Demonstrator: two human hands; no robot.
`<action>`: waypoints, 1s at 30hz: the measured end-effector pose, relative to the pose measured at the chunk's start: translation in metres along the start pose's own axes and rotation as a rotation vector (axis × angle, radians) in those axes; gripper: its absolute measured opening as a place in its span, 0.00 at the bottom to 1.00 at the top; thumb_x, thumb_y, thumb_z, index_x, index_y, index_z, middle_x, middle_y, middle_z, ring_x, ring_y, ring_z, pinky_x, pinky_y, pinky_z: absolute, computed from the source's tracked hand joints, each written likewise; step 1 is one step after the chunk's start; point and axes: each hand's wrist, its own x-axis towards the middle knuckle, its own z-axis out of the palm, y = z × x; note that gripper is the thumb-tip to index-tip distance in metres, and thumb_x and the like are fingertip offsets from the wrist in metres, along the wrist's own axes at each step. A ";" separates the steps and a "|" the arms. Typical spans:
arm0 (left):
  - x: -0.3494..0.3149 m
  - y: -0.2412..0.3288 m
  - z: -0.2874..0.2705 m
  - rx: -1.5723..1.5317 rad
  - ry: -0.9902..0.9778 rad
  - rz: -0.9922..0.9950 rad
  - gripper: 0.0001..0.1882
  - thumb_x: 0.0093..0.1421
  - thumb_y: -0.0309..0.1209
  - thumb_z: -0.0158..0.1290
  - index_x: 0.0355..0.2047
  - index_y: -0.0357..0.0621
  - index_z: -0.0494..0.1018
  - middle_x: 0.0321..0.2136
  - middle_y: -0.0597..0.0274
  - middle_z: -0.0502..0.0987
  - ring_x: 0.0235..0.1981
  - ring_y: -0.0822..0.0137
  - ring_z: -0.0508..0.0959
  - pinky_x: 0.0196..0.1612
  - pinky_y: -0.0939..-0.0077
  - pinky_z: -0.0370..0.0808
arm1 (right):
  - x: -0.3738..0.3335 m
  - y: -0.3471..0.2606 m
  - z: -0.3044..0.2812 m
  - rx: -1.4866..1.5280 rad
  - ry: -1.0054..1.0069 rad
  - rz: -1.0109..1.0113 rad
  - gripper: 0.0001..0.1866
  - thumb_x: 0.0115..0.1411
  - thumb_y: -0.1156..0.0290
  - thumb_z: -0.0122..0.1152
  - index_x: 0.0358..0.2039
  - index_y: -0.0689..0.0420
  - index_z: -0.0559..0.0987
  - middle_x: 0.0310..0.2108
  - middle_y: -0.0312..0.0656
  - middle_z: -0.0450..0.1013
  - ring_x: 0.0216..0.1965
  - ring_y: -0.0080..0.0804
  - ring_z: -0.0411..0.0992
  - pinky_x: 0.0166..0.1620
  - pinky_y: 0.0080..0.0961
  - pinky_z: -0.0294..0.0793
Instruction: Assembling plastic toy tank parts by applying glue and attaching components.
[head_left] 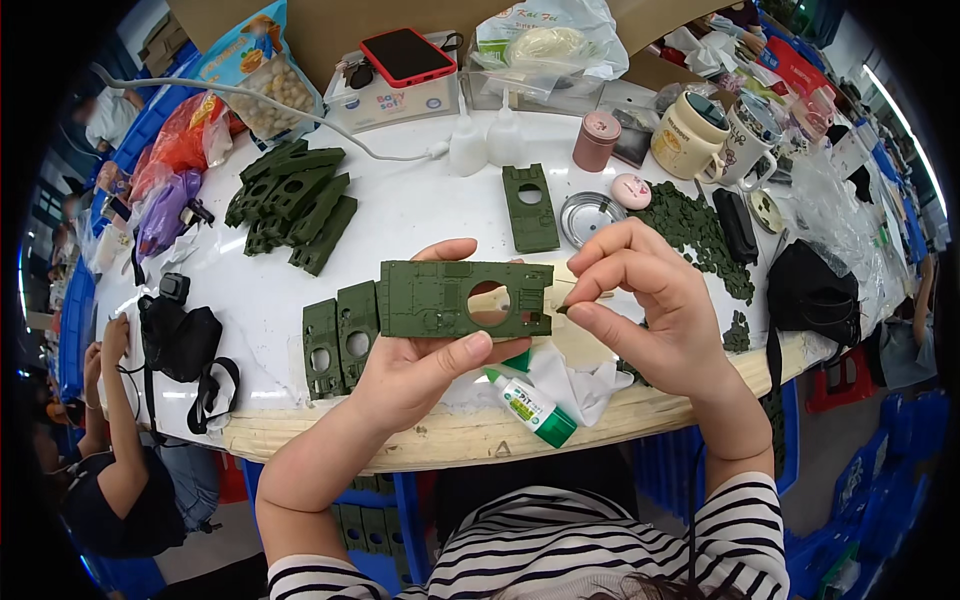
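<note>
Hands (640,310), green plate (465,298), glue bottle (530,405)

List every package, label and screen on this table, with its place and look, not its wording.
Snack bag: far left, blue and orange, clear window showing pale pieces.
Phone: far centre on a white box, red case, dark screen.
Glue bottle: near edge, lying down, white with green label and cap.
Cream mug: far right, printed label.
</note>
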 end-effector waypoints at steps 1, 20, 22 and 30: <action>0.000 0.000 0.000 0.004 0.004 -0.013 0.37 0.60 0.26 0.53 0.64 0.48 0.44 0.59 0.48 0.61 0.58 0.53 0.68 0.58 0.53 0.70 | 0.001 -0.001 -0.001 -0.054 -0.012 -0.033 0.05 0.52 0.77 0.65 0.30 0.59 0.79 0.37 0.40 0.70 0.37 0.26 0.70 0.40 0.21 0.70; -0.002 -0.001 0.003 0.053 -0.020 -0.032 0.35 0.59 0.24 0.54 0.62 0.42 0.49 0.53 0.45 0.68 0.54 0.55 0.72 0.55 0.58 0.73 | -0.002 -0.003 0.006 -0.143 -0.085 -0.052 0.05 0.47 0.76 0.67 0.24 0.56 0.78 0.37 0.37 0.68 0.40 0.34 0.64 0.43 0.27 0.64; -0.002 -0.002 0.003 0.055 -0.031 -0.030 0.35 0.59 0.23 0.54 0.62 0.42 0.49 0.53 0.45 0.68 0.54 0.55 0.72 0.55 0.58 0.73 | -0.003 -0.004 0.006 -0.130 -0.100 -0.028 0.05 0.46 0.75 0.67 0.24 0.56 0.78 0.37 0.37 0.68 0.40 0.34 0.64 0.43 0.27 0.64; -0.001 -0.003 0.002 0.057 -0.052 -0.015 0.33 0.59 0.22 0.53 0.62 0.42 0.50 0.52 0.45 0.69 0.54 0.55 0.72 0.55 0.59 0.73 | -0.003 -0.004 0.006 -0.139 -0.114 -0.011 0.05 0.46 0.76 0.67 0.24 0.57 0.78 0.35 0.37 0.68 0.40 0.34 0.65 0.43 0.28 0.65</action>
